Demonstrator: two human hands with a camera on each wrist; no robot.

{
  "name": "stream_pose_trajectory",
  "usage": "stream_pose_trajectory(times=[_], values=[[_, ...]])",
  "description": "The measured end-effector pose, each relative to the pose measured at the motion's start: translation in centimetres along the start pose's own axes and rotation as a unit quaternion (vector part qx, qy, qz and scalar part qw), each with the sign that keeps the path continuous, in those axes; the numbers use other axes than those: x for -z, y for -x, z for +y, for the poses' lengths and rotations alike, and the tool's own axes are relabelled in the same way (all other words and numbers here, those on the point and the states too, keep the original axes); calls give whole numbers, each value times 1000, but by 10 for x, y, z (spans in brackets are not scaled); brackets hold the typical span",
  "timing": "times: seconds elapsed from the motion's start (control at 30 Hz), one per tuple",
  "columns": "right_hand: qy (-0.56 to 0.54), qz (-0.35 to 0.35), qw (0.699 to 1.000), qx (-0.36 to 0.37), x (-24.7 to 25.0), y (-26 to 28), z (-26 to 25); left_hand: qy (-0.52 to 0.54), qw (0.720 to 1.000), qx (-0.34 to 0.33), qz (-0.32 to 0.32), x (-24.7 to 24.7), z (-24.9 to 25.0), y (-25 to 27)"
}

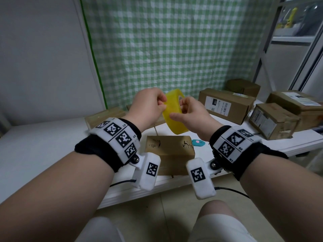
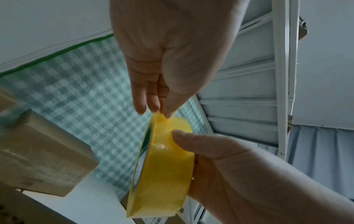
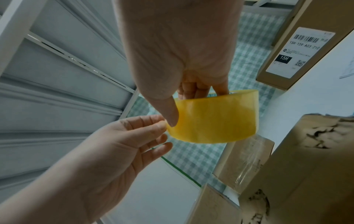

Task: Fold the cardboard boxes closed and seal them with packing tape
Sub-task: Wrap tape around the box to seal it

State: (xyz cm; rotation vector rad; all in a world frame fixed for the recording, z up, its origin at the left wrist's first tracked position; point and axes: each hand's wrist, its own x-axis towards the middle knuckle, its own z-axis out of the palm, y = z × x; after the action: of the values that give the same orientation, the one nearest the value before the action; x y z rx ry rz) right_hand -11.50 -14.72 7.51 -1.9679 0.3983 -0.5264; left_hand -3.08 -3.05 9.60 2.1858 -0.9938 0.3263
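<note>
The right hand gripped the tape roll through its core, thumb outside, steadying it in the air while the left hand pinched its loose end, seemingly to peel a strip for the closed box on the table just below.

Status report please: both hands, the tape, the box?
Right hand grips tape roll. Left hand pinches its free end. Box below, untaped. Nothing blocking.

Packing tape roll: translucent yellow, held on edge in mid-air. Cardboard box: brown, closed, torn patches on top, on white surface beneath the roll.
</note>
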Motion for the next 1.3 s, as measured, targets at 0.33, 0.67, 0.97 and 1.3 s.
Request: stream_pose_trajectory(times=[0.33,0.67,0.97,1.3], values=[[28,8,1000,-3,-4,-2,1,-41,999,-8,-14,-4,2,-4],[-16,-10,999,-40,-6,-7,1,0,998,-17,-56,-8,-8,-6],[-44,-16,998,-48,-6,-10,0,15,1000,4,-22,-4,-10,-10],[-39,-22,999,-31,-1,-10,3,-9,997,-59,-41,-6,-10,-10]])
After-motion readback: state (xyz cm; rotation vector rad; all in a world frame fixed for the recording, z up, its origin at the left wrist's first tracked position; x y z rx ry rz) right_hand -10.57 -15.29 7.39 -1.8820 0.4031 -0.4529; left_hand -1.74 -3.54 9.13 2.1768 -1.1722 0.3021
